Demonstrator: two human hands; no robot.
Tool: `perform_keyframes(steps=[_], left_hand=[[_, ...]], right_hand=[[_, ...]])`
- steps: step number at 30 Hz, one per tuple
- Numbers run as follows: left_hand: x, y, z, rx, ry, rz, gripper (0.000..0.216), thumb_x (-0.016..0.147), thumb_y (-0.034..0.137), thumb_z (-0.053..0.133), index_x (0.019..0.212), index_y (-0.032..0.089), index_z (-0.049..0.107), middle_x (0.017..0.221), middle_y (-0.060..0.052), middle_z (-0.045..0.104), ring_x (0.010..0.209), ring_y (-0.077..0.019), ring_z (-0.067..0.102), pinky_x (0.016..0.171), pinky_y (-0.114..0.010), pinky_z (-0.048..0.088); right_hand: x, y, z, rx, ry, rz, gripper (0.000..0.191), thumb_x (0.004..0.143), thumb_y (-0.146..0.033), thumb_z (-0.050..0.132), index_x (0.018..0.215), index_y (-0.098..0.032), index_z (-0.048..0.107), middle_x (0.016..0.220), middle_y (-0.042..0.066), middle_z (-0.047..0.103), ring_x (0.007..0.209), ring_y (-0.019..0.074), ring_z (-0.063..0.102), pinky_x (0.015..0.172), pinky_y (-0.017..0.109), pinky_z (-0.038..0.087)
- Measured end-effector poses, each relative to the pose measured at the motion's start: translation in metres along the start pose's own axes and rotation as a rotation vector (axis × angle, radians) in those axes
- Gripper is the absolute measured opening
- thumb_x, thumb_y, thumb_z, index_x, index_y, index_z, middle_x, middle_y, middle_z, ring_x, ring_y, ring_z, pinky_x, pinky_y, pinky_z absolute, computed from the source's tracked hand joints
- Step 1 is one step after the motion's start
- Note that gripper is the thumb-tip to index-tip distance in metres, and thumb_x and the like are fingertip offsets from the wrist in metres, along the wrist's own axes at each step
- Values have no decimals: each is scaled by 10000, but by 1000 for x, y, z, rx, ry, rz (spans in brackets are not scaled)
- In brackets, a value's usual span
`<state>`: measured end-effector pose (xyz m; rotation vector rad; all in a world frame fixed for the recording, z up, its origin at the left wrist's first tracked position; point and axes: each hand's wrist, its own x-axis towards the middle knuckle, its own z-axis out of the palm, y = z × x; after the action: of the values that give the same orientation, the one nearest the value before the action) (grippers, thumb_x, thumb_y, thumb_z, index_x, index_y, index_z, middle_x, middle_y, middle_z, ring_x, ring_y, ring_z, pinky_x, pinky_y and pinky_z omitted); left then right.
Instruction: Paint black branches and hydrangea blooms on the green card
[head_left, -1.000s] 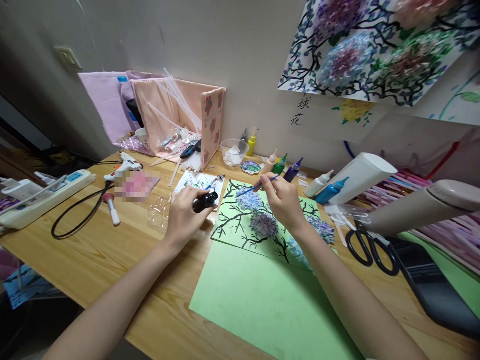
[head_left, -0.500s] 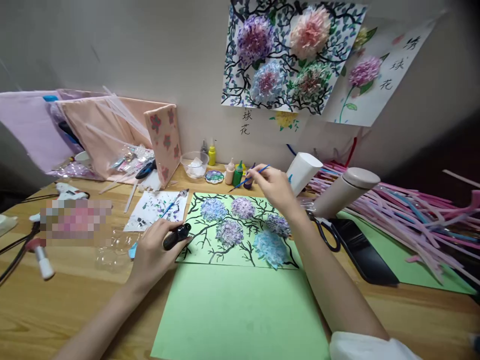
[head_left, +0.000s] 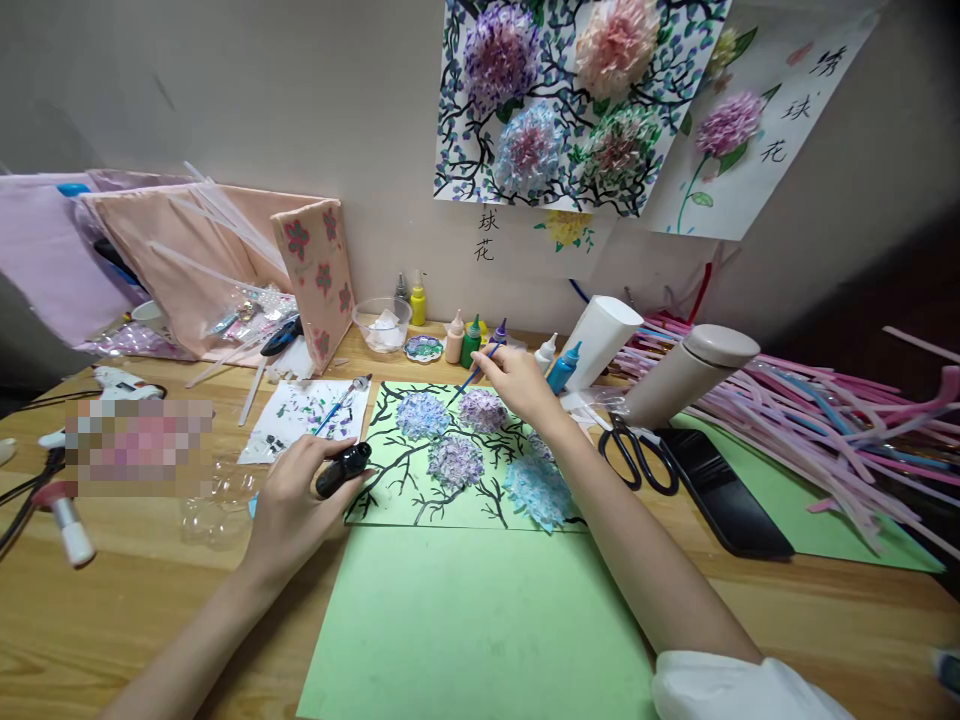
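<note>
Between the fingers and thumb of my left hand (head_left: 300, 490) is a small black paint bottle (head_left: 343, 470), tilted, its mouth facing up and right. My right hand (head_left: 517, 380) pinches a thin blue paintbrush (head_left: 472, 372), its dark tip over the upper part of the green paper (head_left: 409, 505). Black branches are painted on that paper, and fluffy blue, lilac and purple paper flowers (head_left: 455, 462) sit on it. My right forearm partly hides the flowers on the right. A larger green sheet (head_left: 480, 620) lies in front.
Behind the paper stand several paint bottles (head_left: 471, 340) and a clear bowl (head_left: 382, 325). Scissors (head_left: 637, 455), a black phone (head_left: 724, 495) and a grey flask (head_left: 694, 375) lie to the right. A paint-spotted tissue (head_left: 300, 420) with another brush is left.
My right hand has moved left and slightly down with the brush, from near the paint bottles to over the painted paper's upper part. My left hand still holds the black bottle.
</note>
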<state>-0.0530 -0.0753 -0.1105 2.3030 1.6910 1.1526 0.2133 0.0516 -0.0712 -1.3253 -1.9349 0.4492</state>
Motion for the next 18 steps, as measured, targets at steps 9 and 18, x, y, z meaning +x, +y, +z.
perform_keyframes(steps=[9,18], left_hand=[[0,0,-1,-6,7,-8,268,781,306,633,1026,222,563,884,-16,570,840,-185,560,723,-304,436],[1,1,-1,6,11,3,271,773,295,645,1020,221,562,879,-10,568,835,-180,560,723,-294,431]], right_hand=[[0,3,3,-34,-12,-1,231,883,-266,468,744,-172,625,738,42,692,700,173,628,650,260,400],[1,6,3,-76,0,-11,229,888,-253,475,725,-164,608,733,51,686,698,177,627,659,263,393]])
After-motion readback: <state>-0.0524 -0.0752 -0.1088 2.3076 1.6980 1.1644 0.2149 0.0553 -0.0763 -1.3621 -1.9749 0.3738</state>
